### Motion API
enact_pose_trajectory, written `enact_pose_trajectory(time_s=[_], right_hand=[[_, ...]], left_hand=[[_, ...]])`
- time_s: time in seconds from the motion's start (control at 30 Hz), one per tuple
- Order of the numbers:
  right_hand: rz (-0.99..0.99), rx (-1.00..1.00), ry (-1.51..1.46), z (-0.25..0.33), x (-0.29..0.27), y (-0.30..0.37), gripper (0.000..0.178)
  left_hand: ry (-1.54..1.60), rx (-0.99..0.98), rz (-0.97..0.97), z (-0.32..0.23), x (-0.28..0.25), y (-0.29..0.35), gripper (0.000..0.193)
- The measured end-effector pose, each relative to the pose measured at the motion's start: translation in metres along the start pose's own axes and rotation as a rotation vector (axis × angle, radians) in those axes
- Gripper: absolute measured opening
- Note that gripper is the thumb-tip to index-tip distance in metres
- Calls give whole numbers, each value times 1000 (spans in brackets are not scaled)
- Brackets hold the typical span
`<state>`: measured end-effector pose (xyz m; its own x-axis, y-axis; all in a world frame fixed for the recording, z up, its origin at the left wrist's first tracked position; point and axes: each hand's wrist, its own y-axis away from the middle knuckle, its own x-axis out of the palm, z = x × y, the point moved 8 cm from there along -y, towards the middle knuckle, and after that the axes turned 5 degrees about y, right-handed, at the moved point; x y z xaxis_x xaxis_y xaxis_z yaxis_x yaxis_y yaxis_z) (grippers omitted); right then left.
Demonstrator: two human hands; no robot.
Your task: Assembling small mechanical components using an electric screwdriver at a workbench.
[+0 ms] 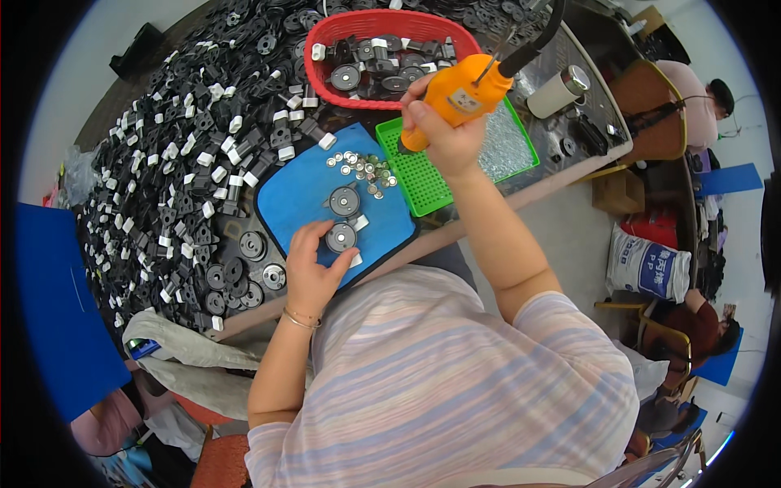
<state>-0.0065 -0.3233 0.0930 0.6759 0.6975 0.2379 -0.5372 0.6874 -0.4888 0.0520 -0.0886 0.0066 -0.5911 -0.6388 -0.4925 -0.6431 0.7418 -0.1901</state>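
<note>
My right hand point(447, 138) is wrapped round an orange electric screwdriver point(464, 98) with a black cable at its top end. The tool's lower end points down into a green perforated tray point(423, 183), which holds many small shiny screws point(502, 145) on its right side. On a blue mat point(293, 195), my left hand point(316, 264) grips a black round wheel part point(341, 237) with a white tab, thumb and fingers at its edges. A second wheel part point(344, 201) lies just beyond it, and several small silver round pieces point(362, 167) are scattered farther up the mat.
A large pile of black parts with white tabs point(187, 179) covers the table's left. Behind the mat stands a red basket point(390, 18) of similar parts. Loose black discs point(236, 281) lie near the front edge. A white flask point(557, 91) stands at right. Other people sit at far right.
</note>
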Motion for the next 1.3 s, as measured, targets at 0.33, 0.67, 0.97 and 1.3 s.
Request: enact_pose_trajectory(time_s=[0.33, 0.67, 0.97, 1.3], right_hand=[[11, 23, -5, 3, 5, 1, 19], [25, 12, -26, 11, 6, -1, 20], [376, -11, -246, 51, 70, 36, 25], [460, 50, -239, 30, 108, 59, 25]], left_hand=[[-34, 72, -18, 1, 1, 0, 47], [7, -3, -21, 4, -1, 0, 48], [42, 25, -40, 3, -2, 0, 48], [48, 73, -46, 4, -2, -2, 49]])
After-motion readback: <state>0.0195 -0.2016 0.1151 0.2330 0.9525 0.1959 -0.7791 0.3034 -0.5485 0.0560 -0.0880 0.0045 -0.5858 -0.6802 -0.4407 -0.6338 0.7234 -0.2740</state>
